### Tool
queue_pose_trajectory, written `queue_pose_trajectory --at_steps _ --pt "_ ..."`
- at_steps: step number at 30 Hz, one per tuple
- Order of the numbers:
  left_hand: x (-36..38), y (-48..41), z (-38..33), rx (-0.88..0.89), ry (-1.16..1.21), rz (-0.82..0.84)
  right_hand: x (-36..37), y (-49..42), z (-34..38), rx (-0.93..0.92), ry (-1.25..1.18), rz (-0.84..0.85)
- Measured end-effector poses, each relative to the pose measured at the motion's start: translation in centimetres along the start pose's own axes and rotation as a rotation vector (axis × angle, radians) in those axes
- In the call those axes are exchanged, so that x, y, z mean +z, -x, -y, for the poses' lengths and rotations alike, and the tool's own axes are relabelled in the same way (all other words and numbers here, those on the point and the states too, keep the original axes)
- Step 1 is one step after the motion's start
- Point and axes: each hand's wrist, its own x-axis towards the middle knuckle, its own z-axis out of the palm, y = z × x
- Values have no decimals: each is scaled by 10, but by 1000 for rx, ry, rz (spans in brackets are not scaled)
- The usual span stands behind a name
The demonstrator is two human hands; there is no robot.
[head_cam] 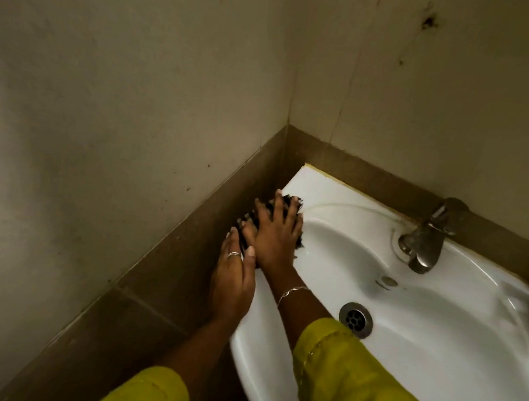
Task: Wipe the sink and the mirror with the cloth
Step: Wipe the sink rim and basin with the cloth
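Observation:
A white ceramic sink [429,355] fills the lower right, set into a wall corner. A dark cloth [292,203] lies on the sink's left rim near the back corner. My right hand [277,234] presses flat on the cloth, fingers spread, with a bracelet at the wrist. My left hand [233,275], wearing a ring, rests against the sink's left edge just below, its fingertips touching the cloth's near end. No mirror is in view.
A metal tap [427,238] stands at the back of the sink, and a round drain [355,319] sits in the bowl. Brown tiles [158,287] line the wall beside and behind the sink. Beige walls meet in a corner above.

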Motion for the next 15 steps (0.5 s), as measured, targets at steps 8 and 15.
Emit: queue_pose_trajectory --at_steps 8,15 --pt "-7 3 3 -139 292 -66 9 36 26 56 -104 77" --pt "-28 -10 24 -160 400 256 11 61 42 144 -146 101"
